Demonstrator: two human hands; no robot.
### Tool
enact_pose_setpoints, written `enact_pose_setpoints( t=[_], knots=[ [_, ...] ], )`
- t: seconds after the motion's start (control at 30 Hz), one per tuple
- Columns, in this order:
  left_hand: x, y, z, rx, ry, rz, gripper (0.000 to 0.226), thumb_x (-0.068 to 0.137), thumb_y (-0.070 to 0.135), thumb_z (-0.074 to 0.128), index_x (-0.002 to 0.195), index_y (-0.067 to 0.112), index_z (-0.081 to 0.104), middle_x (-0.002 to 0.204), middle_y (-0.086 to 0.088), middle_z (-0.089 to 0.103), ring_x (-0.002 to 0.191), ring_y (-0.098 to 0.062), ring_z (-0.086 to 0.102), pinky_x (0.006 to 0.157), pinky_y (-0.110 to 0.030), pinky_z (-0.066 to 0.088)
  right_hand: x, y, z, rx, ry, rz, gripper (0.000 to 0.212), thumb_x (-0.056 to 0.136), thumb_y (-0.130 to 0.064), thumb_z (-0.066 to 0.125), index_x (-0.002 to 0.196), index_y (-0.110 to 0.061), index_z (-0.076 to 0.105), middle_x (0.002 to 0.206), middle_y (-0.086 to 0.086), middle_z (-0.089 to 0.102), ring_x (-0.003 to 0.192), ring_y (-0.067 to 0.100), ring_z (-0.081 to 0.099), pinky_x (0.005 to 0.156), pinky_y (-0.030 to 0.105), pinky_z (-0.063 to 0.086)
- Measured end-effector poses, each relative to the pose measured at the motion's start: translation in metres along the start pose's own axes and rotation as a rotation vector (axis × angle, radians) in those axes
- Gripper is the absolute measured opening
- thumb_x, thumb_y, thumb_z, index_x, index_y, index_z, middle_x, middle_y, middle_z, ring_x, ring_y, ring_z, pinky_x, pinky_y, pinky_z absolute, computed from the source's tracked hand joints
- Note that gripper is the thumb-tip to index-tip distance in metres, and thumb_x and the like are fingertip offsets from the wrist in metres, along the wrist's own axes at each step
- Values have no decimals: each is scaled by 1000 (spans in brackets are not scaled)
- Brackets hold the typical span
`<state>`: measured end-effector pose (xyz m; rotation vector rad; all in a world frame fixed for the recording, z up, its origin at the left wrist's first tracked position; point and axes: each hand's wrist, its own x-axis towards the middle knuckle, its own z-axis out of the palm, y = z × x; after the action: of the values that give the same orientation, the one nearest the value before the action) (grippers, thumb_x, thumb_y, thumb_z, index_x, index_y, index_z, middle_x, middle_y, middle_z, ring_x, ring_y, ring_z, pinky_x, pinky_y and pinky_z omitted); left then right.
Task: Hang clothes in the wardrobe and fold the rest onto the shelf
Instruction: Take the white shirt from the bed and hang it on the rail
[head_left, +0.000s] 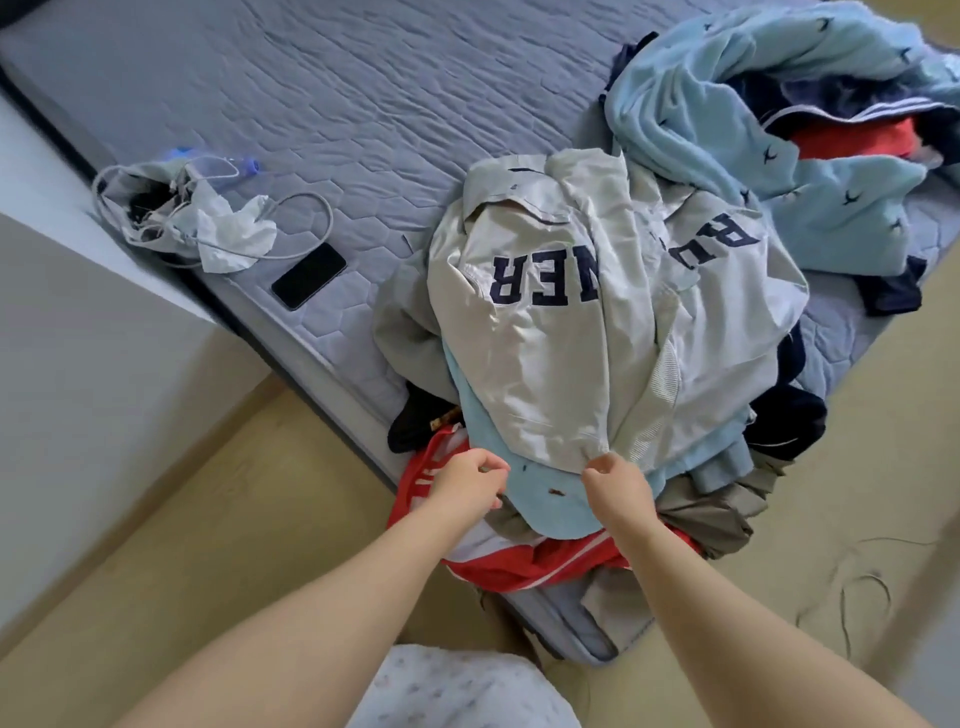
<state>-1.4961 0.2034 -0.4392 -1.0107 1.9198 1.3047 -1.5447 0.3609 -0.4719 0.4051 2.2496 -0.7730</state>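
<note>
Grey quilted mattress (363, 130), clothes heap (571, 564) at near corner. Pale satin jacket with navy letters (545, 364) atop heap. Right hand (615, 483) fingers pinched on jacket hem. Left hand (470, 480) fingers curled at light-blue garment (550, 501), hold unclear. Likely step: picking garment to hang. Next: lift jacket clear without dragging the layers beneath, locate collar.

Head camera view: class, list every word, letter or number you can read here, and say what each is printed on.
"NER": dark letters, upside down, on the pale jacket.
"R", then a letter cut off by a fold: same jacket.
White marks on the red garment: unreadable.
</note>
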Motion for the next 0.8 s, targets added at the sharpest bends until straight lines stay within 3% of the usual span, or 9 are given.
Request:
enact_pose_setpoints(
  t=[0.1,0.2,0.27,0.37,0.47,0.53,0.6,0.67,0.8],
  knots=[
    [20,-5,12,49,-14,-45,12,94,19,47,92,23,59,82,9,59,62,-5,55,55,-20,45,27,6,-2,-194,51,-83,39,88,-17,41,125,-13,53,133,7,47,117,29,45,90,35,37],
    [34,-7,11,76,-16,-65,13,94,18,47,90,23,58,82,9,59,61,-4,55,54,-19,43,49,9,3,-299,5,-88,48,89,-23,42,136,-24,40,143,0,39,126,27,38,93,37,34],
    [40,-9,8,95,-39,-63,15,93,18,47,84,26,56,83,9,59,61,-5,55,51,-20,39,58,12,7,-282,-28,-27,50,87,-24,43,137,-27,36,139,1,45,126,28,37,88,36,32],
    [46,-13,1,112,-60,-59,16,93,19,46,83,28,54,84,8,59,60,-5,54,47,-17,37,66,16,12,-218,0,36,45,86,-27,49,129,-19,37,124,9,55,119,31,42,82,36,28],
    [47,-22,-5,98,-21,-62,18,93,19,48,81,30,55,83,7,59,60,-4,54,41,-11,36,66,21,10,-341,-8,16,32,87,-31,50,115,-17,41,116,9,57,116,31,42,89,39,30],
    [44,-29,-6,117,-2,-49,19,92,20,48,79,32,55,82,8,60,62,-5,55,48,-15,40,63,17,4,-507,2,-118,15,89,-32,46,95,-19,42,102,5,59,109,28,42,84,39,27],
    [38,-36,-7,169,-5,-18,20,91,21,49,77,34,55,81,10,61,67,-9,56,62,-25,49,54,5,-1,-554,44,-276,16,90,-31,43,80,-20,38,79,0,53,97,27,44,76,37,22],
    [29,-39,-8,197,-14,26,21,92,22,48,78,37,53,82,13,59,72,-9,56,71,-29,49,37,-11,-7,-487,61,-391,28,91,-33,43,69,-22,31,64,-4,44,81,25,43,73,35,20],
    [3,-26,-21,208,33,134,18,95,21,44,94,34,57,98,10,62,85,-17,62,77,-37,52,-2,-52,-25,-229,46,-478,32,93,-31,45,69,-22,27,58,-3,43,60,25,47,64,34,32]
  ],
)
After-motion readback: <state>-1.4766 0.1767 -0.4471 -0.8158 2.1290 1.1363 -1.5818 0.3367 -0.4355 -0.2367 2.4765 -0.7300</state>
